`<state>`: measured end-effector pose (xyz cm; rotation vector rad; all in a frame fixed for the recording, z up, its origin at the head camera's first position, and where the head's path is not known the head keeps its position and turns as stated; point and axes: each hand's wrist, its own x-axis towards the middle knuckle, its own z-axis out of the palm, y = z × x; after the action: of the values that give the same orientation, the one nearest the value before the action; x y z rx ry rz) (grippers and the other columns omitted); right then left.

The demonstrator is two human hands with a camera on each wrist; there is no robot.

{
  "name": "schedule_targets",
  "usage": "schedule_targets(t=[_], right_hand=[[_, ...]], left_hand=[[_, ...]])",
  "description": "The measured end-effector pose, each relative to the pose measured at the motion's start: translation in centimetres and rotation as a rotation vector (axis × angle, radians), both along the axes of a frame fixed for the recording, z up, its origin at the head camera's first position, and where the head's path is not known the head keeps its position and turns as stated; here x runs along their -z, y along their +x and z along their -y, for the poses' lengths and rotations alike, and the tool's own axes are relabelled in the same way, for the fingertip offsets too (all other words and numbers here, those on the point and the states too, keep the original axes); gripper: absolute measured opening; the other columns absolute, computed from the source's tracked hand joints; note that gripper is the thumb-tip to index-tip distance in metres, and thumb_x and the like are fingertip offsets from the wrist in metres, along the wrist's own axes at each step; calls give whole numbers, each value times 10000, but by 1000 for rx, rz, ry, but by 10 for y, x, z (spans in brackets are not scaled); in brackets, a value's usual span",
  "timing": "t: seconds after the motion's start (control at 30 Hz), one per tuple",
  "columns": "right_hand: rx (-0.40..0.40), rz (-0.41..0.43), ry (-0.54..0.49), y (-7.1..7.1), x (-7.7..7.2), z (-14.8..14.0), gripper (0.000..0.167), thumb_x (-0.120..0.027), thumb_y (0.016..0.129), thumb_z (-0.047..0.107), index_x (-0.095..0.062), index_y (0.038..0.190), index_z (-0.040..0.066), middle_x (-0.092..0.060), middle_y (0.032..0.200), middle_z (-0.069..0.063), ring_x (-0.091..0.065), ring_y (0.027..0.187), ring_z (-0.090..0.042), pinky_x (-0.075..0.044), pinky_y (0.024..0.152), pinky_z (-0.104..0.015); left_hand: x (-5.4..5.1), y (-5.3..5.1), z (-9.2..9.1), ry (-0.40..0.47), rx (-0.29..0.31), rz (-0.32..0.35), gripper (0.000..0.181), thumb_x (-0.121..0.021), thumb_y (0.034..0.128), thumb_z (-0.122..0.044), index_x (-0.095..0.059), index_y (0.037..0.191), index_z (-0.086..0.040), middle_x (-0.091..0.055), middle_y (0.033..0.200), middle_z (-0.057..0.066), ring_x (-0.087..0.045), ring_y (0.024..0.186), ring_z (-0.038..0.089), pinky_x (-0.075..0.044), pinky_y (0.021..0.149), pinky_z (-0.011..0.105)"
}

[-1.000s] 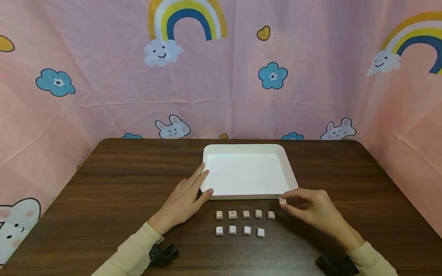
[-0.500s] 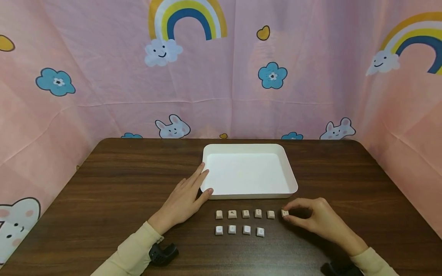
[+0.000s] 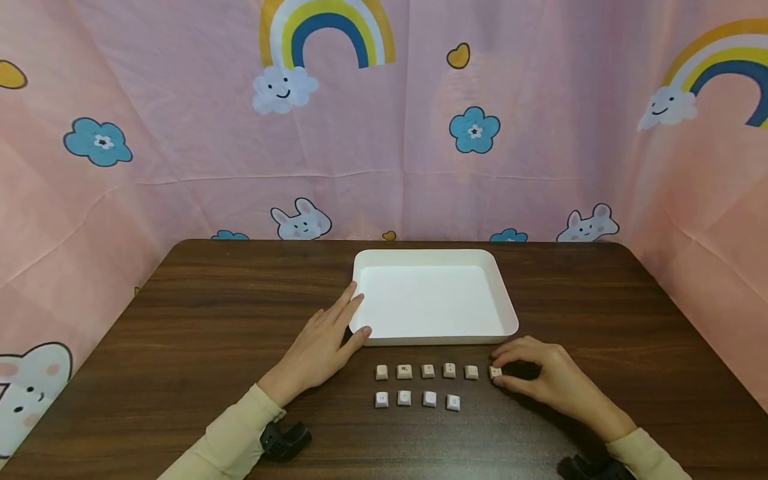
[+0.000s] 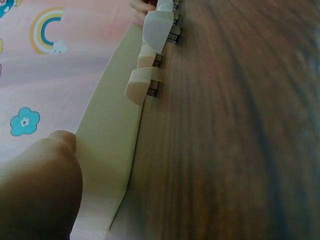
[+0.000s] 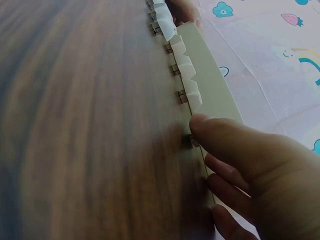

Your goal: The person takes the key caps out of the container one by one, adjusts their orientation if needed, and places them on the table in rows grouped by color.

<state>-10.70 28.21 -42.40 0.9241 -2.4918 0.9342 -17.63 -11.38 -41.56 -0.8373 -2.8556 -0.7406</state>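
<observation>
Small cream-and-white keycaps with faint printed marks lie on the dark wood table in two rows, a back row (image 3: 428, 372) and a shorter front row (image 3: 405, 399). At the right end of the back row, a keycap (image 3: 495, 372) sits on the table between the thumb and fingertips of my right hand (image 3: 552, 373). In the right wrist view that keycap (image 5: 195, 143) is mostly hidden by the thumb. My left hand (image 3: 318, 343) lies with fingers spread and straight, its fingertips touching the left side of a white rectangular tray (image 3: 435, 340).
The shallow tray stands just behind the back row, and no keycap shows inside it. Dark wood table (image 3: 240, 300) extends to both sides. Pink printed cloth (image 3: 372, 147) hangs behind and beside the table. A black wrist device (image 3: 285, 442) is on the left wrist.
My right hand has brought its keycap from the tray's front right corner down to the right end of the back row, and its fingers have shifted slightly. The left hand stays at the tray.
</observation>
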Motion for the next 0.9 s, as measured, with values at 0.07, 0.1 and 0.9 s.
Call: schedule_targets(t=[0.07, 0.1, 0.9], right_hand=[[2, 7, 9, 0, 0, 0, 356, -915, 732, 81, -757, 975, 287, -732, 1042, 74, -681, 959, -66, -468, 876, -67], [3, 10, 12, 0, 0, 0, 357, -916, 731, 82, -755, 973, 289, -730, 1044, 75, -679, 962, -65, -465, 878, -65], [33, -63, -28, 1, -21, -3, 396, -903, 706, -6, -758, 1026, 176, -750, 950, 70, -695, 860, -58, -506, 780, -99]], left_hand=[[0, 0, 0, 2, 0, -1, 699, -454, 1069, -511, -305, 1612, -96, -133, 1720, 56, -375, 1484, 369, -285, 1158, 679], [0, 0, 0, 4, 0, -2, 699, -456, 1069, -509, -306, 1611, -94, -134, 1720, 57, -377, 1483, 370, -286, 1157, 680], [1, 0, 0, 11, 2, -4, 695, -455, 1068, -516, -320, 1607, -100, -128, 1721, 49, -374, 1489, 350, -279, 1160, 681]])
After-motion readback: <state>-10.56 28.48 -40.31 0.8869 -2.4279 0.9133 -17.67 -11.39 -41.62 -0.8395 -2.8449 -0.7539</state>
